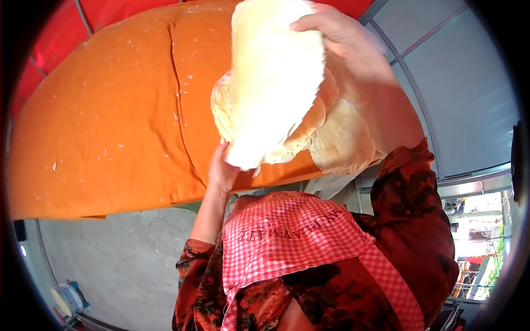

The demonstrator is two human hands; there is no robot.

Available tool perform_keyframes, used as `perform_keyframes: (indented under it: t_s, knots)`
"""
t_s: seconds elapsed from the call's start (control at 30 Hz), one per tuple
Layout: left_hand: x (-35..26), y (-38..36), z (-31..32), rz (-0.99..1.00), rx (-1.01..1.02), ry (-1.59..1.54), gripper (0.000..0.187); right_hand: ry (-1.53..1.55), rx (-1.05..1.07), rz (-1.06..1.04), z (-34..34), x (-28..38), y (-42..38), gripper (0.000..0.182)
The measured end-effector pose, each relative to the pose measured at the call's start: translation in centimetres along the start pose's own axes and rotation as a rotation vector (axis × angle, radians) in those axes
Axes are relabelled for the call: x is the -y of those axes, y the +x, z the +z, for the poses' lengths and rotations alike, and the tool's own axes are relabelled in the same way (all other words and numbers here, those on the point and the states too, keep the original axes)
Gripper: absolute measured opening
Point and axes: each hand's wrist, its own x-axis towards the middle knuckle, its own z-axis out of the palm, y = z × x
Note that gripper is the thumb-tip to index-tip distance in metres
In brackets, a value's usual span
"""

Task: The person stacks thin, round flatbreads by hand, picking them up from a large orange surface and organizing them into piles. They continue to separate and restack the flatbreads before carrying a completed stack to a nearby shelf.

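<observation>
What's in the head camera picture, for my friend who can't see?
A person's left hand and right hand hold up a pale flatbread, the right near its top, the left at its bottom. More flatbreads lie beneath on an orange cloth. The person wears a red checked apron.

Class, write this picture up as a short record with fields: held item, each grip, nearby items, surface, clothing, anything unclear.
Held item: large, pale, thin bread-like sheet
Left grip: on the sheet's lower edge
Right grip: on its upper right edge
Nearby items: overlapping pale, roundish flat bread-like pieces, partly hidden by the sheet
Surface: orange cloth with pale flecks
Clothing: red-and-white checked fabric apron
Unclear: whether the sheet is folded
</observation>
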Motion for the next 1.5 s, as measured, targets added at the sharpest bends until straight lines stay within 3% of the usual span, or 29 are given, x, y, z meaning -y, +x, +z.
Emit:
perform_keyframes:
  t_s: [0.07,0.1,0.13,0.2,0.23,0.3,0.33,0.43,0.53,0.67,0.77,0.87,0.97,1.1,1.23,1.43,1.5]
  knots:
    - [-1.2,-0.4,1.3,0.016,0.172,-0.118,0.063,0.088,-0.131,-0.05,-0.6,-0.1,-2.8,0.042]
    - [-1.9,-0.6,1.7,0.065,0.212,-0.169,0.062,0.153,-0.199,-0.003,-1.2,-1.0,-4.1,0.043]
    - [-2.5,-0.9,2.2,0.116,0.253,-0.22,0.061,-0.04,-0.239,-0.116,-1.7,-2.9,-5.9,0.037]
    - [-3.6,-0.6,2.2,0.209,0.348,-0.299,0.055,-0.034,-0.272,-0.062,-5.3,-9.2,-6.9,0.036]
    - [-3.6,-0.1,1.4,0.19,0.29,-0.244,0.052,0.169,-0.263,0.112,-7.7,-13.6,-6.4,0.041]
    - [-2.5,1.7,-1.1,0.155,0.176,-0.13,0.047,0.343,-0.354,0.191,-8.9,-22.7,-8.1,0.047]
    - [-1.4,2.5,-2.5,0.1,-0.03,0.021,0.041,0.435,-0.348,0.308,-9.6,-27.4,-8.9,0.048]
    - [1.6,4.9,-5.5,0.059,-0.035,0.177,0.037,0.759,-0.377,0.576,-12.2,-39.0,-10.3,0.046]
    - [2.2,5.9,-4.7,0.133,-0.209,0.259,0.034,0.632,-0.53,0.453,-10.2,-36.1,-9.7,0.048]
    - [3.1,6.3,-4.0,0.227,-0.431,0.45,0.031,0.453,-0.617,0.452,-10.5,-36.8,-8.8,0.047]
    - [3.6,6.8,-4.7,0.258,-0.421,0.564,0.031,0.245,-0.701,0.414,-9.0,-35.0,-8.9,0.04]
    - [0.9,4.1,-2.3,0.015,-0.171,0.012,0.042,0.377,-0.608,0.474,-9.5,-35.5,-9.4,0.037]
    - [-1.4,3.9,-2.5,0.05,0.025,0.013,0.05,0.558,-0.527,0.531,-10.3,-35.1,-9.8,0.041]
    - [-3.5,6.4,-2.4,-0.07,0.201,0.129,0.045,0.655,-0.395,0.514,-10.8,-34.1,-9.5,0.051]
    - [-4.1,7.7,-1.9,-0.21,0.077,0.158,0.039,0.612,-0.403,0.593,-10.5,-32.3,-9.2,0.055]
    - [-4.2,7.1,-2.8,-0.184,0.099,0.143,0.042,0.474,-0.373,0.516,-11.8,-33.0,-9.8,0.063]
    - [-5.7,7.4,-2.8,-0.177,0.103,0.138,0.045,0.317,-0.349,0.32,-9.8,-29.1,-7.6,0.067]
